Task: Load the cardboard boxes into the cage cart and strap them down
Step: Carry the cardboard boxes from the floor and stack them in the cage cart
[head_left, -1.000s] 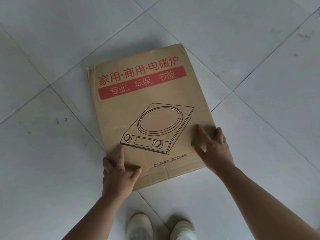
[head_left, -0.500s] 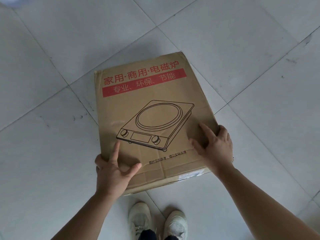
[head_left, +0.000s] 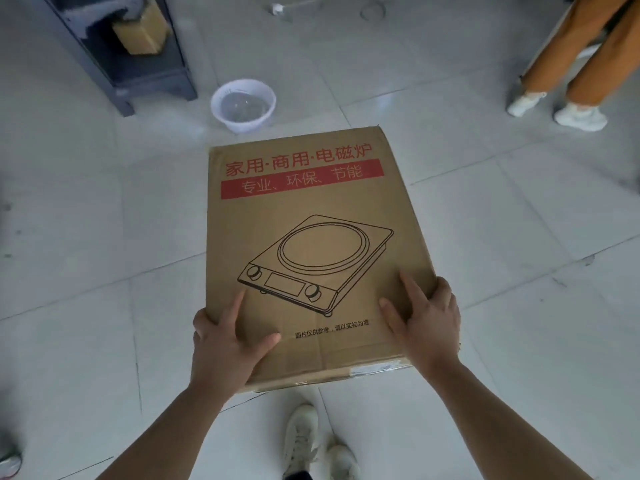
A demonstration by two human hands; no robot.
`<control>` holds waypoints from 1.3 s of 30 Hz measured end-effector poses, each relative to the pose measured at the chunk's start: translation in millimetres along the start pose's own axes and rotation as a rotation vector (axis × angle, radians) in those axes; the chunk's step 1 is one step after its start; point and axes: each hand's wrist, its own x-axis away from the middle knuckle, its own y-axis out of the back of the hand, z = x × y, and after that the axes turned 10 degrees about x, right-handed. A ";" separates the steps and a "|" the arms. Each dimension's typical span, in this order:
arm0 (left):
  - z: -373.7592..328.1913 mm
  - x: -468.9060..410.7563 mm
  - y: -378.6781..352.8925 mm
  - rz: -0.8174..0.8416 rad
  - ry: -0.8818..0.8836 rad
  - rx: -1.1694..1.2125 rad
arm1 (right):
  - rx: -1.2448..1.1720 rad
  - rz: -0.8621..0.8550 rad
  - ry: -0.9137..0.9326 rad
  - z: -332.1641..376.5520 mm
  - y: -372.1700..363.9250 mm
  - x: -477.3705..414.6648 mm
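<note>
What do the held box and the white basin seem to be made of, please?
The box looks like matte brown cardboard: creases and a taped seam show. The basin is probably smooth white plastic, judging by its thin rim.

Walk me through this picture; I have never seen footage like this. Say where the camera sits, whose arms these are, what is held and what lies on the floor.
There is no machine here. The camera is worn on a person's head and looks down, so the two bare arms are the wearer's own. The left hand and right hand grip the near corners of a flat cardboard box. It is printed with red Chinese lettering and a line drawing of an induction cooker, and is held up above the wearer's white shoes. On the tiled floor beyond it stands a white basin that seems to hold water. At upper left is a dark rack with a small brown box inside. At upper right are the legs of a second person in orange trousers.
</note>
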 end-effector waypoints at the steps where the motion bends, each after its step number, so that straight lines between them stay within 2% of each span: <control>1: -5.0 15.3 21.1 -0.034 0.008 0.014 | 0.002 -0.006 0.031 13.5 19.5 5.6; 10: -9.2 162.1 166.2 -0.333 0.135 0.141 | 0.060 -0.024 0.380 126.1 157.9 67.1; 17: 15.5 285.4 249.4 -0.610 0.231 0.244 | 0.042 -0.023 0.685 223.4 222.9 136.1; 30: 147.5 474.2 375.4 -1.021 0.501 0.353 | -0.061 0.042 1.158 428.8 238.6 339.3; 39: 259.1 573.2 451.3 -1.153 0.705 0.385 | -0.075 0.096 1.389 552.1 215.0 498.0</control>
